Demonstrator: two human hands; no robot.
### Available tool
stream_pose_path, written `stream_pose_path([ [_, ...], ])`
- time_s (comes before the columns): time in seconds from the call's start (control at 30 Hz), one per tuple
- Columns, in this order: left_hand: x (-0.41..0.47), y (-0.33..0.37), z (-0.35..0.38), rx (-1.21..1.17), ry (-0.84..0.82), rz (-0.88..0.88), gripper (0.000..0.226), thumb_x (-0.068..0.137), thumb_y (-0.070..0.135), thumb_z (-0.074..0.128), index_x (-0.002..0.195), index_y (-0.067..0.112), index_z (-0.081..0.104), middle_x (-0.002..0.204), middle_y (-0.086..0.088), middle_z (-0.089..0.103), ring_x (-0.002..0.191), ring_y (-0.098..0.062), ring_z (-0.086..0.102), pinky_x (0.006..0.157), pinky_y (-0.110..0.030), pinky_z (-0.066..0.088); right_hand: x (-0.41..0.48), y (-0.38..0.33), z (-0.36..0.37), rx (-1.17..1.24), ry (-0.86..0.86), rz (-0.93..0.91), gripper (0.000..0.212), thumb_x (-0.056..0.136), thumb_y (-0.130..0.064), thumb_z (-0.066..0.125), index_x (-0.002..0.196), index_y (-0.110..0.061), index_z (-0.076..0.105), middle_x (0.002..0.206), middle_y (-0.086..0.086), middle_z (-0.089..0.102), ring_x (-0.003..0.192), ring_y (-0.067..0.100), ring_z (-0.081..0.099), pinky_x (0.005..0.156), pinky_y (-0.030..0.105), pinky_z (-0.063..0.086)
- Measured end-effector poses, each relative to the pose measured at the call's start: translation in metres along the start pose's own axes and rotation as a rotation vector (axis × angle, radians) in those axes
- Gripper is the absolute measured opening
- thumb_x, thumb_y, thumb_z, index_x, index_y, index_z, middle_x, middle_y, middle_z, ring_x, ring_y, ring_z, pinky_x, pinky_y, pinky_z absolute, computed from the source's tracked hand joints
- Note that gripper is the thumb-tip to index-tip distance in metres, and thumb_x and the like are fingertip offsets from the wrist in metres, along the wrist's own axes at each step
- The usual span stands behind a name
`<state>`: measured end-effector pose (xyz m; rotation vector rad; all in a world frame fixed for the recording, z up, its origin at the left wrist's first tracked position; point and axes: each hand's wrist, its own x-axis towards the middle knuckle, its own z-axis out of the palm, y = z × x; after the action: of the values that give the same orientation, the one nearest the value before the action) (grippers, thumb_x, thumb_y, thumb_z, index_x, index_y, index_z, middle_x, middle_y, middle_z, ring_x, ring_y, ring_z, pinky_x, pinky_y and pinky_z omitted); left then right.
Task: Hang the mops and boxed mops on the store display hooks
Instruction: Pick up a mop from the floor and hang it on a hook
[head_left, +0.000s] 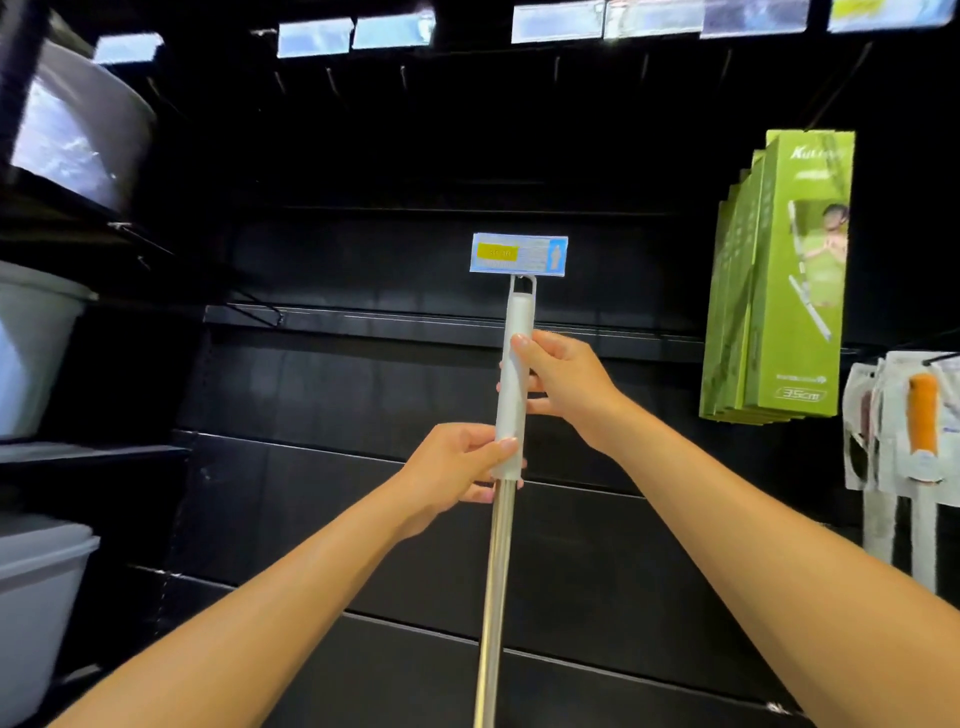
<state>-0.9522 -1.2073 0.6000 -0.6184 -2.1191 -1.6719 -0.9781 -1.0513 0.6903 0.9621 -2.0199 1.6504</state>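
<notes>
A mop pole stands upright in the middle of the view, with a silver metal shaft (497, 571) and a white plastic grip (517, 322) ending in a hanging loop. The loop sits just under a display hook's price tag (518, 253) on the black back panel. My left hand (457, 475) grips the bottom of the white grip, where it meets the shaft. Higher up, my right hand (563, 387) holds the same grip. The mop head is out of view below. Several green boxed mops (779, 280) hang on a hook at the right.
Packaged brushes with an orange handle (922, 415) hang at the far right. White plastic tubs (36, 343) fill the shelves on the left. Bare hooks and a row of price tags (556, 23) run along the top of the black panel.
</notes>
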Motion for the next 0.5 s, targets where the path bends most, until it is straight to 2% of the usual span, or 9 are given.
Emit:
stream_pose_path([
  [0.33,0.029,-0.015,-0.014,-0.031,-0.028,0.015,0.02,0.105,0.033,0.061,0.117,0.021,0.072,0.105,0.0,0.081,0.098,-0.015,0.079,0.081,-0.029,0.062,0.026,0.013,0.009,-0.063,0.071,0.017,0.041,0.106,-0.036,0.054,0.142,-0.016,0.057,0.127,0.008,0.068,0.113,0.028,0.07,0.094,0.049,0.061],
  [0.5,0.043,-0.036,-0.012,-0.041,-0.018,-0.011,0.023,0.106,0.033,0.06,0.117,0.019,0.073,0.106,-0.002,0.081,0.1,-0.018,0.078,0.082,-0.03,0.06,0.038,0.032,0.012,-0.091,0.086,0.071,0.041,0.105,-0.035,0.057,0.141,-0.016,0.057,0.128,0.011,0.068,0.111,0.03,0.071,0.093,0.051,0.062],
])
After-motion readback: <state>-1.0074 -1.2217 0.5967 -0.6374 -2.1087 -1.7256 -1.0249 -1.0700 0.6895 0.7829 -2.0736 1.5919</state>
